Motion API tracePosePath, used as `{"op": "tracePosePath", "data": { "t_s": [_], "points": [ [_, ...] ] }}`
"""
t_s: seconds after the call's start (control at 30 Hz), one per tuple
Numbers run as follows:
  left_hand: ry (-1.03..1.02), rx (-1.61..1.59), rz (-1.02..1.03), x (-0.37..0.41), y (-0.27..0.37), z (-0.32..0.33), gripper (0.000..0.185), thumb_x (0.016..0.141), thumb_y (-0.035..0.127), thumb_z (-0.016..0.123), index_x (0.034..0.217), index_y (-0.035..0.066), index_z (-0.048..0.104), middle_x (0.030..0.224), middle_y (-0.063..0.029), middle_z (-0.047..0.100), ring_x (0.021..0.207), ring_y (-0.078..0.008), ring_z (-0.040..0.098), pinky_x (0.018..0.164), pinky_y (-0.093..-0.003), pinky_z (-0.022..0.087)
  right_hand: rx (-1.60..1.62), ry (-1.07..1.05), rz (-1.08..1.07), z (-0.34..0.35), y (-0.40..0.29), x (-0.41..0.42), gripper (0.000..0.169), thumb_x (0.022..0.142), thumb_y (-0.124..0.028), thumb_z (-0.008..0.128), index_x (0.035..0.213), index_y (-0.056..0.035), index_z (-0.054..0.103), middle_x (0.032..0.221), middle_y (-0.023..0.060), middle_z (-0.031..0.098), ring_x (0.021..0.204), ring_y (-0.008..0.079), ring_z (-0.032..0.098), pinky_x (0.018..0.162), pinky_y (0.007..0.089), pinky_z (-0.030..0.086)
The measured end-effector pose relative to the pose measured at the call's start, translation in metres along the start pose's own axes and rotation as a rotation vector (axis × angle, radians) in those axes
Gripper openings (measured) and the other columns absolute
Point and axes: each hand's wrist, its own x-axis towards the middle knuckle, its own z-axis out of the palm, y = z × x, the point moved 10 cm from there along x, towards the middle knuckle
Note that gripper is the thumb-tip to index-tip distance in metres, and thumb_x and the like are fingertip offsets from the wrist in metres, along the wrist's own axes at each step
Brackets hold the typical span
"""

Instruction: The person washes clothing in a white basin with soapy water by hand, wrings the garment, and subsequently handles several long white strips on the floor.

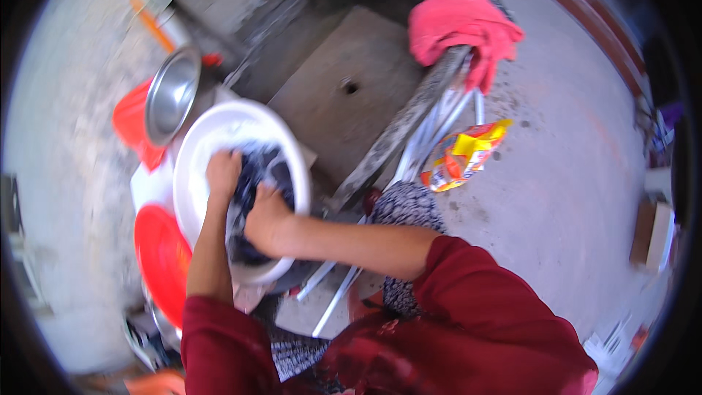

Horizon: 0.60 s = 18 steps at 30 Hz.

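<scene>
Dark wet cloth (pixel 247 175) lies in soapy water inside a white plastic basin (pixel 300 175), left of the view's middle. My left hand (pixel 224 173) is in the basin with its fingers closed on the cloth's upper left part. Lower and to the right, my right hand (pixel 270 222) presses down on the same cloth, its fingers curled into it. The fingertips of both hands are partly hidden by the cloth and by the hands themselves.
A concrete sink (pixel 329 120) with a drain hole adjoins the basin. A steel bowl (pixel 174 96) and a red plastic basin (pixel 159 258) stand to the left. A pink cloth (pixel 455 22) hangs over the sink's far right corner. A detergent bag (pixel 463 156) lies right.
</scene>
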Motion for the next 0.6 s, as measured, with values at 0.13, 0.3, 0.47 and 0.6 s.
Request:
{"op": "tracePosePath", "data": {
  "t_s": [0.13, 0.3, 0.47, 0.6],
  "points": [
    [-0.004, -0.715, 0.014, -0.02, -0.008, -0.025, 0.039, 0.075, -0.004, 0.043, 0.113, 0.001, 0.053, 0.106, -0.0193, 0.058, 0.102, -0.0316, 0.054, 0.09, -0.0346, 0.04, 0.028, 0.067, 0.067, 0.005, 0.016, 0.004, 0.037, 0.08, -0.014, 0.047, 0.108, 0.0078, 0.058, 0.128, 0.0396, 0.031, 0.11, 0.0481, 0.045, 0.089, 0.0501, 0.038],
    [-0.065, -0.615, 0.374, -0.104, 0.046, -0.05, 0.056, 0.063, -0.015, 0.037, 0.108, 0.009, 0.058, 0.127, -0.011, 0.046, 0.122, -0.0264, 0.038, 0.104, -0.0362, 0.026, -0.034, 0.004, 0.058, 0.007, 0.016, -0.002, 0.034, 0.081, -0.015, 0.048, 0.106, 0.0028, 0.06, 0.117, 0.0325, 0.047, 0.107, 0.0436, 0.047, 0.084, 0.0495, 0.041],
    [0.09, -0.254, 0.416, -0.092, 0.059, -0.034, 0.022, 0.079, 0.005, 0.051, 0.1, 0.01, 0.054, 0.114, -0.0136, 0.05, 0.106, -0.0323, 0.044, 0.089, -0.0402, 0.036, -0.021, -0.008, -0.013, 0.008, 0.005, -0.004, 0.034, 0.08, -0.014, 0.048, 0.108, 0.0033, 0.058, 0.111, 0.0325, 0.05, 0.101, 0.0424, 0.051, 0.08, 0.0483, 0.043],
    [0.119, -0.166, 0.302, -0.045, 0.056, -0.019, 0.017, 0.083, 0.018, 0.052, 0.099, 0.012, 0.054, 0.099, -0.0115, 0.052, 0.09, -0.0344, 0.048, 0.078, -0.0455, 0.041, -0.053, 0.013, 0.04, 0.011, 0.015, -0.001, 0.035, 0.083, -0.014, 0.042, 0.113, -0.0022, 0.057, 0.123, 0.039, 0.037, 0.109, 0.0477, 0.046, 0.083, 0.0508, 0.042]
  ]
}}
